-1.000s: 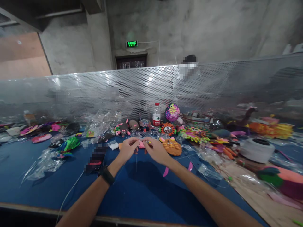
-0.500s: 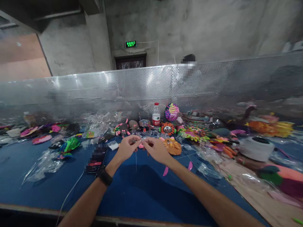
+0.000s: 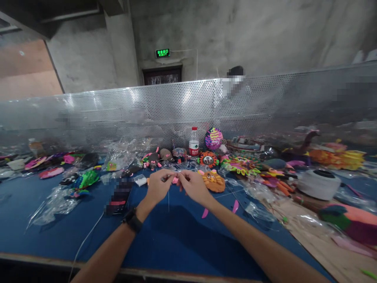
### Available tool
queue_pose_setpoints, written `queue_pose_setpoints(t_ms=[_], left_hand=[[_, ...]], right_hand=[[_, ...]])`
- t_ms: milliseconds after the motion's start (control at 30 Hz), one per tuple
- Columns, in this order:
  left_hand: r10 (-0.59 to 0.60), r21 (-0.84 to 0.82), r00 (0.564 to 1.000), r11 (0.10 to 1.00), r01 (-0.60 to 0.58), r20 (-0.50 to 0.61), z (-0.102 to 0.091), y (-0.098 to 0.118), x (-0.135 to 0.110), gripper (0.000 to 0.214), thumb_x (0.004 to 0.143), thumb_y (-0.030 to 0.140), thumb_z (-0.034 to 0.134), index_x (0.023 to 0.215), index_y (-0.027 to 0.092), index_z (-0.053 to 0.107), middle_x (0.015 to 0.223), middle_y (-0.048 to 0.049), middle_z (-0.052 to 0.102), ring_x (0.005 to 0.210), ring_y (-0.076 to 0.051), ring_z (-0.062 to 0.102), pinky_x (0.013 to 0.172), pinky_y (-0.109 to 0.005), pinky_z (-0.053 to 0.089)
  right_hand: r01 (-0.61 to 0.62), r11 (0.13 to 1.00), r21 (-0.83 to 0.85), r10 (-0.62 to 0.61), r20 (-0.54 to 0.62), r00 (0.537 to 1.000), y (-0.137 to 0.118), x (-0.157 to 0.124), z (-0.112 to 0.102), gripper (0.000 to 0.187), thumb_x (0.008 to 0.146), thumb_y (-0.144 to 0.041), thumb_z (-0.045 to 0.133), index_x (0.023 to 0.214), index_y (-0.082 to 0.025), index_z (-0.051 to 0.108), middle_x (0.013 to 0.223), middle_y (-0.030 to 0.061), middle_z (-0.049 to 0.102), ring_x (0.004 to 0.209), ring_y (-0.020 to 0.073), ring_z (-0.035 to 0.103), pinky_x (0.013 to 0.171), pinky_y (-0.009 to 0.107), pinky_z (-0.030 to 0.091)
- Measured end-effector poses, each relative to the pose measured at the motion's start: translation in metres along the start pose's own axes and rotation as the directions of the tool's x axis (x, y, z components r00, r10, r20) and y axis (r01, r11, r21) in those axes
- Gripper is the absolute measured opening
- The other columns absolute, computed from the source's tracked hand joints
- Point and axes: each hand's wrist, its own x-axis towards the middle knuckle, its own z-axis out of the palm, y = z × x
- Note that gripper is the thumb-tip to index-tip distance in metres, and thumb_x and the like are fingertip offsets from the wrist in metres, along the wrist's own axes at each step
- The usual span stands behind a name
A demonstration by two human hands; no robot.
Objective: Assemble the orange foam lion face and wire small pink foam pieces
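My left hand and my right hand meet above the blue table, thumbs and fingers pinched close together. A small pink piece shows between the fingertips; whether it is held or lies behind them I cannot tell. What the fingers pinch is too small to name. Below my left fingers a thin pale strand hangs straight down. Just beyond my right hand lies an orange lion-like clay figure. Two magenta clay slivers, one of them a curved piece, rest near my right forearm.
A phone with a cable lies left of my wrist. Behind my hands stand a red-capped water bottle and a patterned ball. Colourful figures and plastic wrap spread around. A white tub sits right. A perforated metal screen closes the back.
Both hands stay at nearly the same spot, with small shifts of the fingers and the left wrist. The pale strand still hangs below. Nothing else has visibly moved.
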Motion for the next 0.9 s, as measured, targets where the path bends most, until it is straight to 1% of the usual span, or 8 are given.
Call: queue_pose_setpoints(t_ms=[67,133,200,300,467,633,800,900], left_hand=[[-0.163,-0.141,0.985,0.976,0.168,0.046,-0.001,0.0,0.003,0.016,0.077,0.03,0.061,0.08,0.016,0.069,0.072,-0.0036,0.068,0.056,-0.012,0.058,0.049,-0.022,0.044],[-0.271,-0.257,0.957,0.922,0.288,0.1,-0.003,-0.001,0.006,0.02,0.074,0.033,0.064,0.081,0.014,0.068,0.06,-0.0008,0.062,0.046,-0.009,0.05,0.042,-0.019,0.037],[-0.322,-0.321,0.935,0.878,0.354,0.15,-0.005,0.0,0.008,0.024,0.071,0.035,0.066,0.081,0.013,0.068,0.052,0.0022,0.055,0.043,-0.007,0.044,0.039,-0.018,0.031],[-0.348,-0.369,0.91,0.834,0.411,0.227,-0.01,0.005,0.009,0.03,0.07,0.039,0.068,0.084,0.013,0.069,0.05,0.0036,0.05,0.043,-0.005,0.039,0.038,-0.016,0.026],[-0.326,-0.424,0.905,0.804,0.417,0.272,-0.016,0.011,0.01,0.033,0.068,0.043,0.071,0.084,0.014,0.068,0.049,0.0052,0.045,0.042,-0.004,0.034,0.037,-0.016,0.023],[-0.286,-0.468,0.919,0.795,0.386,0.272,-0.019,0.016,0.012,0.031,0.066,0.043,0.073,0.08,0.016,0.067,0.051,0.0055,0.048,0.042,-0.004,0.035,0.037,-0.016,0.023],[-0.205,-0.39,0.957,0.879,0.273,0.207,-0.021,0.021,0.011,0.03,0.065,0.04,0.075,0.081,0.016,0.067,0.063,0.0,0.062,0.051,-0.008,0.053,0.044,-0.018,0.036],[-0.165,-0.31,0.974,0.928,0.206,0.154,-0.021,0.021,0.009,0.03,0.068,0.039,0.074,0.086,0.016,0.068,0.061,-0.0001,0.062,0.056,-0.01,0.057,0.051,-0.02,0.041]], right_hand=[[0.028,1.0,0.014,-0.028,-0.022,0.999,0.0,0.0,-0.001,0.031,0.084,-0.038,0.044,0.061,-0.02,0.054,0.047,-0.0021,0.055,0.037,0.0114,0.049,0.04,0.023,0.038],[0.071,0.997,0.026,-0.07,-0.048,0.996,-0.001,0.0,-0.001,0.029,0.084,-0.037,0.045,0.063,-0.019,0.054,0.052,-0.0014,0.058,0.04,0.0115,0.051,0.043,0.023,0.04],[0.111,0.993,0.031,-0.109,-0.064,0.992,-0.002,-0.001,-0.001,0.028,0.084,-0.038,0.045,0.066,-0.019,0.055,0.056,-0.0011,0.059,0.043,0.0115,0.052,0.046,0.024,0.041],[0.173,0.985,0.014,-0.172,-0.066,0.983,-0.006,-0.003,-0.001,0.029,0.086,-0.039,0.045,0.069,-0.019,0.056,0.054,-0.0017,0.057,0.044,0.0114,0.05,0.048,0.024,0.041],[0.29,0.955,-0.064,-0.294,-0.07,0.953,-0.012,-0.007,-0.004,0.028,0.089,-0.037,0.043,0.075,-0.019,0.058,0.052,-0.0014,0.056,0.048,0.0124,0.052,0.047,0.023,0.039],[0.308,0.948,-0.083,-0.314,-0.071,0.947,-0.017,-0.01,-0.004,0.026,0.09,-0.035,0.043,0.081,-0.019,0.06,0.056,-0.0007,0.058,0.053,0.0134,0.055,0.047,0.023,0.039],[0.328,0.94,-0.091,-0.334,-0.064,0.94,-0.018,-0.011,-0.004,0.024,0.091,-0.034,0.042,0.084,-0.019,0.061,0.059,-0.0002,0.06,0.054,0.0135,0.056,0.048,0.023,0.04],[0.352,0.929,-0.11,-0.361,-0.065,0.93,-0.017,-0.011,-0.004,0.023,0.091,-0.032,0.042,0.086,-0.018,0.059,0.061,0.0,0.061,0.053,0.0131,0.055,0.049,0.023,0.04]])
